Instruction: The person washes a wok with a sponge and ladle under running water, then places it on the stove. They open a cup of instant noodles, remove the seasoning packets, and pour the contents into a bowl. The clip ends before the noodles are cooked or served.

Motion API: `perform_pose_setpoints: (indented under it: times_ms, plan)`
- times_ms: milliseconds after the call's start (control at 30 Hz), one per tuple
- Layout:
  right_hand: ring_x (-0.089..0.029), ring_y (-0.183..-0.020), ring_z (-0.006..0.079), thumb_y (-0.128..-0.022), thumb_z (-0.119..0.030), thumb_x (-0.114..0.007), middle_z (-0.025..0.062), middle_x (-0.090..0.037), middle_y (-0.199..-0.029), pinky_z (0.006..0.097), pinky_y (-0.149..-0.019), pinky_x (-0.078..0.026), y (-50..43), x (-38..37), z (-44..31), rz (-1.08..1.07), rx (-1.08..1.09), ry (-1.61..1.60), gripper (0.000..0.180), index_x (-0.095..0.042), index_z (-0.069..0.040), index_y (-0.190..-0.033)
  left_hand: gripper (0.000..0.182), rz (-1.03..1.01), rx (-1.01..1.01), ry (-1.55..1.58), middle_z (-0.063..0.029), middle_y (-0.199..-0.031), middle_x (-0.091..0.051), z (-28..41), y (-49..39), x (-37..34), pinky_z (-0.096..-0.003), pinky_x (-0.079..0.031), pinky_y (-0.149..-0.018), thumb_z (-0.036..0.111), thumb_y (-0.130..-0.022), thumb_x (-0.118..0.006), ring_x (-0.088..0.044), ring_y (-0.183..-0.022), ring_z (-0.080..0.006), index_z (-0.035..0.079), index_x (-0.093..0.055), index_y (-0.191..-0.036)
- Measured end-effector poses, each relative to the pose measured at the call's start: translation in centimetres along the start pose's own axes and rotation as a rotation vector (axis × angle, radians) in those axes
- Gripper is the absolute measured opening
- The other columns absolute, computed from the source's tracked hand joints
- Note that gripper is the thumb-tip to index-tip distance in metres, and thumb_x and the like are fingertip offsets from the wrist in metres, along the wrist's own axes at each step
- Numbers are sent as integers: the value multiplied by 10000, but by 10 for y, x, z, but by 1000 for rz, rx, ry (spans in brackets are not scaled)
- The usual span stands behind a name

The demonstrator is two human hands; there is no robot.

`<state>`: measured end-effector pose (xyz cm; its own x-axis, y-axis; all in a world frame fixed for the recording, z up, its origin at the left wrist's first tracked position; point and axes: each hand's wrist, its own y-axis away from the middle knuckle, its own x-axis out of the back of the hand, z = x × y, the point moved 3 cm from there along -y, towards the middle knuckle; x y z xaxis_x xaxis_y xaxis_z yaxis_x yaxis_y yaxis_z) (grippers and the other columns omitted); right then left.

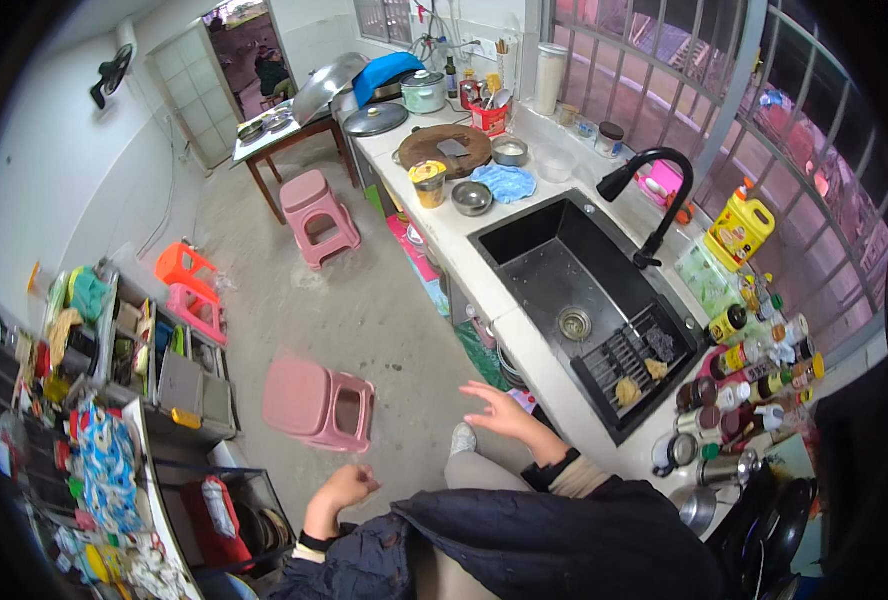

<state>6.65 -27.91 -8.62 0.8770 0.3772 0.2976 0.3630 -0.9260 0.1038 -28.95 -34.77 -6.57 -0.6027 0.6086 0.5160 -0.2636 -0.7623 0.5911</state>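
My left hand (345, 487) hangs over the floor with its fingers curled in, and no object shows in it. Just beyond it stands a pink plastic stool (297, 397). My right hand (500, 412) is raised in the air beside the counter, its fingers spread and nothing held. To its right, a black sink (534, 262) is set into the white counter (511, 341). A black drain rack (612, 360) rests in the sink with two yellowish sponge-like lumps (628, 391) on it. Below my right hand is my light shoe (462, 439).
Another pink stool (318, 214) stands farther along the concrete floor (264, 307). A round wooden chopping board (444, 150) with a cleaver blade lies on the counter. Several condiment bottles (729, 360) crowd the right end. Cluttered shelves (188, 375) line the left. A person (271, 75) sits beyond the doorway.
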Motion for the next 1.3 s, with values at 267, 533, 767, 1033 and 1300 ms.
perform_pose_setpoints:
  times_ms: [267,533,767,1033,1300]
  plan:
    - [-561,-1190,229,-930,-89,-633,140,-423,-1451,351,-905,-536,-147,122,-32,324,-47,-690,550,-422,-51,-1436,354,289,-202,-194,-242,-840,-667,179,-145,169,-429,-509,-697,328,-925,-650,-642,-778,-407,-20,-641,-988]
    - [-592,-1115,228,-957,-82,-587,126,-527,-1291,367,-905,-536,-233,223,-6,683,-148,-735,464,-446,-37,-1397,368,11,-338,-191,-218,-829,-668,249,-355,240,-419,-515,-708,337,-910,-662,-652,-773,-371,-14,-643,-1021]
    - [-642,-1051,311,-916,-47,-629,192,-588,-1185,424,-892,-561,-384,257,46,797,-314,-1218,576,-344,-21,-1416,558,-321,-492,-170,-175,-1000,-689,343,-528,260,-402,-526,-767,352,-909,-660,-676,-844,-335,-41,-517,-1279]
    - [-682,-886,317,-839,-11,-618,206,-623,-1073,430,-828,-591,-443,267,68,932,-464,-1211,693,-315,-29,-1462,545,-722,-580,-153,-161,-999,-674,389,-570,266,-358,-519,-750,320,-905,-671,-663,-899,-274,-28,-504,-1290]
    - [-686,-866,265,-855,-51,-593,167,-643,-1081,387,-830,-580,-447,267,66,996,-419,-1164,591,-411,-35,-1418,414,-513,-676,56,-91,-1005,-633,444,-583,272,-295,-502,-676,176,-954,-628,-603,-750,-148,8,-489,-1307]
